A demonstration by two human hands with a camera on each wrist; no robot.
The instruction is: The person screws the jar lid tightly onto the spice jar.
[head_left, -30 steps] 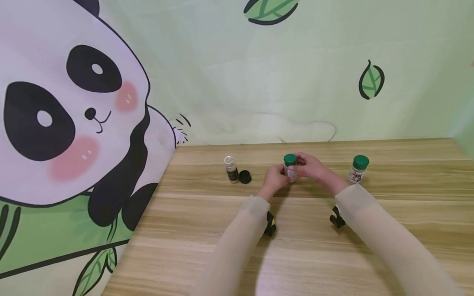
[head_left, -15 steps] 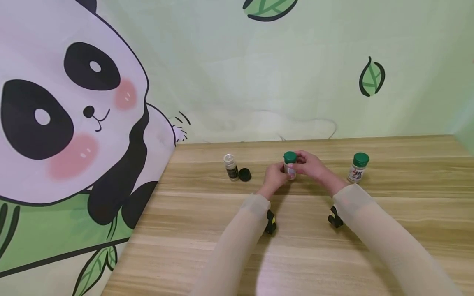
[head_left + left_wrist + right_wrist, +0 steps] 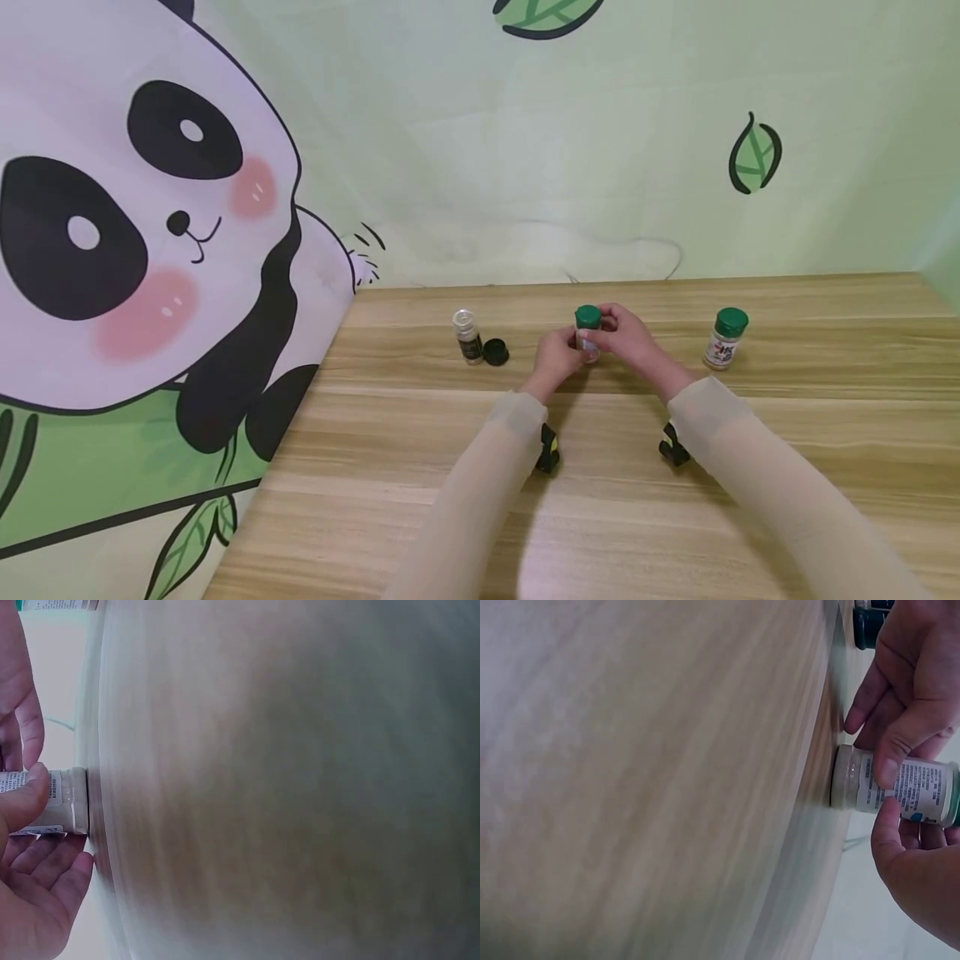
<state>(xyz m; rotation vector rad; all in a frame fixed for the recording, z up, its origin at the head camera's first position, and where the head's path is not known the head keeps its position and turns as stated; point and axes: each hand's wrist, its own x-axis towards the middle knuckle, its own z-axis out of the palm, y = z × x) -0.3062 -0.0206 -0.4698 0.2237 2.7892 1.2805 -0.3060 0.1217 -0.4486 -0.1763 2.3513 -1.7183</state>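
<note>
Left grip (image 3: 557, 360) and right grip (image 3: 628, 337) both hold one bottle (image 3: 921, 784), thumbs in front and fingers around its sides. It looks to be upright on the desk (image 3: 615, 500), in the middle, between a small jar (image 3: 468, 342) and another bottle (image 3: 724, 340). Holding it from two sides probably stops it from tipping or turning. A black cap (image 3: 496, 352) lies just beside the jar, maybe so the two stay together. The other bottle stands well apart, so it seems out of the way.
</note>
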